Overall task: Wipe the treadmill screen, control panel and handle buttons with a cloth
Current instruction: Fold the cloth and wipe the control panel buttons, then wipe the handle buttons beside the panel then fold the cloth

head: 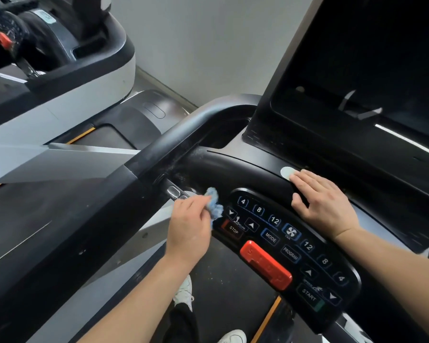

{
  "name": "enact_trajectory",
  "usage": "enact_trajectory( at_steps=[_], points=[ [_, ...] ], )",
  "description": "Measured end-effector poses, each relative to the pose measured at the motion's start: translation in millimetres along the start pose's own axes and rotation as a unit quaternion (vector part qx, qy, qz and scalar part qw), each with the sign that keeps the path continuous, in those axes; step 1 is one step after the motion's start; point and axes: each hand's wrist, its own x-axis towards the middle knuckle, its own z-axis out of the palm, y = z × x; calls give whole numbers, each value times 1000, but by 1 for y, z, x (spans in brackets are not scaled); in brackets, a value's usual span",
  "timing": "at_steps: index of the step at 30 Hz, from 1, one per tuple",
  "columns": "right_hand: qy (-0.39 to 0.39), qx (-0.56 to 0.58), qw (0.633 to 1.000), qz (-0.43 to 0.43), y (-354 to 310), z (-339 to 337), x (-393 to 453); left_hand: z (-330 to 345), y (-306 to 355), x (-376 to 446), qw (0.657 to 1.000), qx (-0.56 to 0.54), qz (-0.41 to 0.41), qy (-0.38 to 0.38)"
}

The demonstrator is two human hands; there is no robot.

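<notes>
Cloth (214, 203), bunched in the curled fingers of the left hand (190, 225), sits at the panel's (292, 241) left end by the STOP key, while the right hand (321, 200) lies flat above the panel; short, light strokes would avoid pressing keys.

A light blue cloth (214, 203) meets a black control panel (292, 243) with blue-edged keys, a bright red stop bar (266, 264), and a black screen (372, 70).
</notes>
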Motion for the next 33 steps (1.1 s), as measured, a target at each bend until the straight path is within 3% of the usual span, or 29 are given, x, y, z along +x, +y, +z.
enact_trajectory(
  at_steps=[2,4,6,11,15,17,20,22,25,29,31,33],
  points=[
    [-4,0,1000,0,1,0,-1,12,35,12,993,-22,118,-5],
    [-10,-3,1000,1,1,0,-2,33,67,16,967,-18,246,-61],
    [-10,-3,1000,-1,1,-1,-1,50,77,14,941,6,318,-113],
    [-10,0,1000,7,-2,-2,2,54,36,19,952,13,303,-48],
    [-10,5,1000,7,-2,-2,1,40,12,18,957,26,284,-50],
    [-11,11,1000,10,-3,-3,1,32,-1,23,968,38,240,-67],
    [-17,16,1000,14,-4,-5,1,14,-26,42,989,56,38,-135],
    [-28,12,999,18,-6,-8,1,-8,-34,50,983,-9,-91,-157],
    [-61,21,997,46,-13,-16,7,-37,-25,58,958,-156,-193,-143],
    [-55,49,989,127,-59,-46,46,-50,-13,69,886,-338,-286,-138],
    [-62,157,971,171,-112,-63,72,-50,-7,74,887,-344,-281,-127],
    [-138,296,931,165,-168,-70,98,-52,0,77,896,-335,-264,-127]
  ],
)
